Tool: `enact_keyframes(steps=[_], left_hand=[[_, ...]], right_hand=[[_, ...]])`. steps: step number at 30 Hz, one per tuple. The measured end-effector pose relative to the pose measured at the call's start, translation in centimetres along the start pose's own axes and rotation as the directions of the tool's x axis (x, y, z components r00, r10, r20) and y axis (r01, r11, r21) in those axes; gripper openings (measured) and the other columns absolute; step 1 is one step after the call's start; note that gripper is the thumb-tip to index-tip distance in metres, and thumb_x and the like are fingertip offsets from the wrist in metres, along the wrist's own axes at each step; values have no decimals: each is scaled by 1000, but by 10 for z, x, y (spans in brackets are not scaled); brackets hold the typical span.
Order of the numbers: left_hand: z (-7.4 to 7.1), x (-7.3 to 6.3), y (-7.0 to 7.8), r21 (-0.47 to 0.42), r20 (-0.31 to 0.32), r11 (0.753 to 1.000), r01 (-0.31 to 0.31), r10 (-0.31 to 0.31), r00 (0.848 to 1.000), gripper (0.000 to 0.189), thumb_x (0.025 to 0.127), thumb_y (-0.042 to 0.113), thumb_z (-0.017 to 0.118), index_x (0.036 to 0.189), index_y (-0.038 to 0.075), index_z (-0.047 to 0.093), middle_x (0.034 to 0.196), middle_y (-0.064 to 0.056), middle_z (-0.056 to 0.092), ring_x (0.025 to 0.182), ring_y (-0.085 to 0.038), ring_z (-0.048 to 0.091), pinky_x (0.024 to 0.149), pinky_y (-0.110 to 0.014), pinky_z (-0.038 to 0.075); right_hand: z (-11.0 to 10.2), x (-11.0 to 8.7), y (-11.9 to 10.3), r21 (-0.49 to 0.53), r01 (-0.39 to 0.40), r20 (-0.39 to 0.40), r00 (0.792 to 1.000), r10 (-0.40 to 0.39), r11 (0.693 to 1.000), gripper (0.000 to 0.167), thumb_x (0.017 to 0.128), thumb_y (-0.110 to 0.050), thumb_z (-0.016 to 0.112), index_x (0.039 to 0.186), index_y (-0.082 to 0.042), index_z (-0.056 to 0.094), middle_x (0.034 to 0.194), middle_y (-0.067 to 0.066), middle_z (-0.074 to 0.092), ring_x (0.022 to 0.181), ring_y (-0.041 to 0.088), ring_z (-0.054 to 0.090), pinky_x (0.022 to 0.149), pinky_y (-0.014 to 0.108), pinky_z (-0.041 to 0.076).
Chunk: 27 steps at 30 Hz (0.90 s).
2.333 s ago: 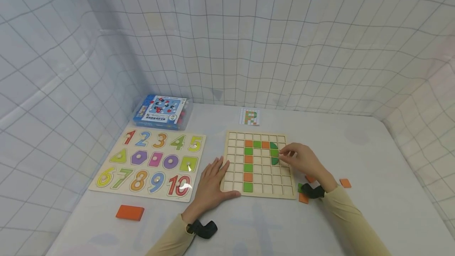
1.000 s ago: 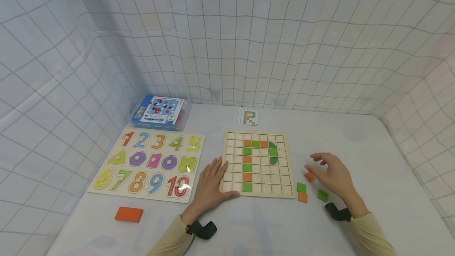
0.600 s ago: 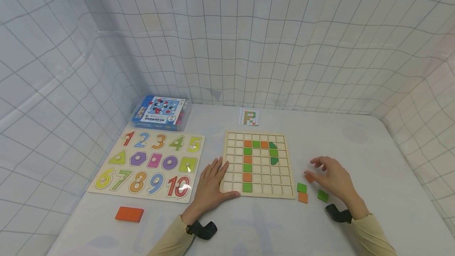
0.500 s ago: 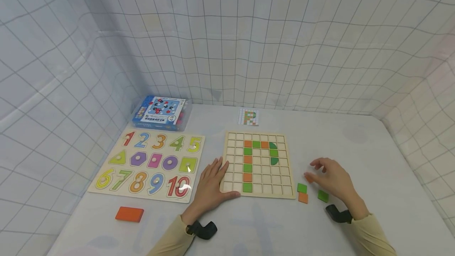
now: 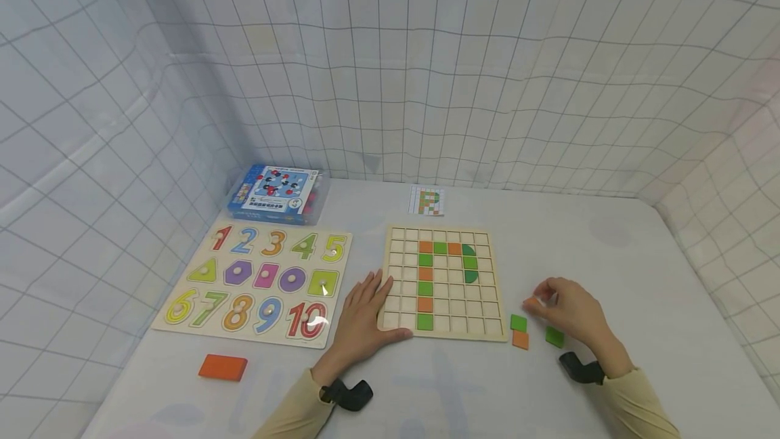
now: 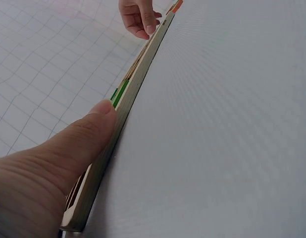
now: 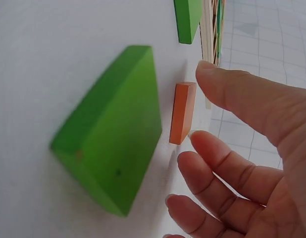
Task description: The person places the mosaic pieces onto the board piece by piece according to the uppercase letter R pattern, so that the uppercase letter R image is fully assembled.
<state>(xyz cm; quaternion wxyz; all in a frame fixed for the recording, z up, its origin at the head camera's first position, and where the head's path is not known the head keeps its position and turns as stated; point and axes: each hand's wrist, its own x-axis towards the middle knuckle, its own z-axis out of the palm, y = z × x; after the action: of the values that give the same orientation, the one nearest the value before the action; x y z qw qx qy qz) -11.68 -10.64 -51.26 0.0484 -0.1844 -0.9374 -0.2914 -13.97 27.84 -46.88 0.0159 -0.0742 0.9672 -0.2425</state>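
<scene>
My left hand (image 5: 363, 317) rests on the left edge of the wooden grid board (image 5: 399, 285), fingers spread and thumb along its near edge. In the left wrist view the thumb (image 6: 83, 136) presses the board's rim. Orange and green square tiles, with two dark green rounded pieces (image 5: 471, 277), sit in the board's cells. To the right of the board, my right hand (image 5: 573, 310) pinches an orange square tile (image 7: 182, 113) by its edges between thumb and index finger. A green tile (image 5: 554, 337) lies near that wrist; another green tile (image 5: 518, 322) touches an orange tile (image 5: 521, 339).
A number-and-shape puzzle board (image 5: 277, 330) lies at left, with a blue boxed set (image 5: 274, 192) behind it. An orange block (image 5: 223, 367) is at front left. The small pattern card (image 5: 426, 200) lies behind the grid board. White gridded curtains surround the table.
My right hand has left the rounded pieces on the board, moved right and towards me, and its thumb and index finger have closed on the orange tile. The left hand stays put.
</scene>
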Motion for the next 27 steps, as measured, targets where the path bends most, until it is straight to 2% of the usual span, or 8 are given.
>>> enact_keyframes(steps=[9, 14, 20, 24, 27], left_hand=[[1, 0, -1, 12, -10, 1000, -7, 7, 1000, 100, 71, 62, 72, 145, 6, 38, 153, -14, 26, 142, -28, 14, 113, -45, 11], [1, 0, -1, 9, -20, 1000, -15, 16, 1000, 100, 70, 61, 73, 145, 4, 38, 152, -15, 27, 141, -30, 16, 112, -47, 13], [0, 0, 1, 3, -1, 1000, 1, -1, 1000, 101, 71, 62, 72, 146, 5, 37, 153, -14, 25, 142, -28, 14, 113, -44, 10], [0, 0, 1, 7, 0, 1000, 3, -3, 1000, 101, 70, 62, 72, 146, 5, 37, 153, -14, 25, 142, -27, 14, 113, -43, 10], [0, 0, 0, 14, 5, 1000, 6, -6, 1000, 101, 70, 62, 72, 146, 6, 36, 153, -13, 25, 142, -26, 13, 113, -42, 10]], right_hand=[[0, 1, -3, 1, -64, 56, 996, 64, 998, 33, 80, -37, 76, 90, -8, 65, 76, -2, 56, 64, 15, 47, 51, 29, 39], [2, 3, -5, 37, -77, 84, 994, 74, 996, 28, 81, -28, 76, 94, -6, 64, 80, 0, 56, 68, 17, 48, 54, 30, 39], [1, 5, -8, 84, -103, 106, 990, 94, 991, 29, 80, -22, 76, 99, -6, 60, 84, 4, 56, 71, 19, 50, 55, 30, 41], [1, 4, -9, 93, -128, 103, 988, 118, 988, 30, 80, -23, 77, 99, -7, 60, 83, 4, 58, 70, 19, 51, 54, 30, 41], [2, 3, -9, 74, -115, 61, 992, 110, 991, 27, 80, -23, 77, 97, -8, 63, 82, 2, 59, 69, 18, 50, 52, 29, 40]])
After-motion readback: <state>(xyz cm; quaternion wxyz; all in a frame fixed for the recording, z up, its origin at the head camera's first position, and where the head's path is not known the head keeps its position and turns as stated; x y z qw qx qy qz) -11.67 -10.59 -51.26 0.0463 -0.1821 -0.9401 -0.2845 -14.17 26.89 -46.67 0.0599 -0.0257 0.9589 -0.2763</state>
